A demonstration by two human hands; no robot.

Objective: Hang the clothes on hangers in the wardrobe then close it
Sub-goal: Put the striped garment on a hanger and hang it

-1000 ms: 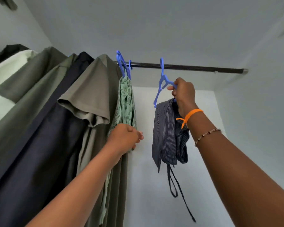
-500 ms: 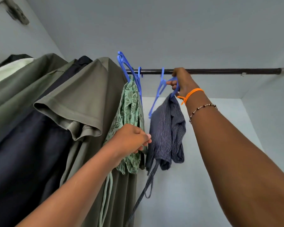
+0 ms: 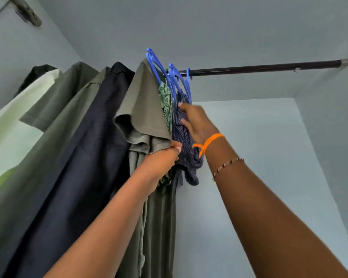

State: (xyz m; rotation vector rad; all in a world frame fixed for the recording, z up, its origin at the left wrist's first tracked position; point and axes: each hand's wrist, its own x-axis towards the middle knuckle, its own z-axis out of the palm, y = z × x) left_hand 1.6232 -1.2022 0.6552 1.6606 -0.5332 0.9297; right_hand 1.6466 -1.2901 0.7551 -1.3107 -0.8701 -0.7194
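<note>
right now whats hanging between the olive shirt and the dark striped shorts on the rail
In the head view, a green leaf-print garment on a blue hanger hangs between the olive shirt and the striped shorts.

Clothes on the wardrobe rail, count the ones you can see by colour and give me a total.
Olive green: 3
Navy, plain: 1
Navy, striped: 1
Green leaf print: 1
Pale green: 1
Black: 1
Total: 8 garments, though the leftmost ones overlap, so the count there is less sure.
</note>
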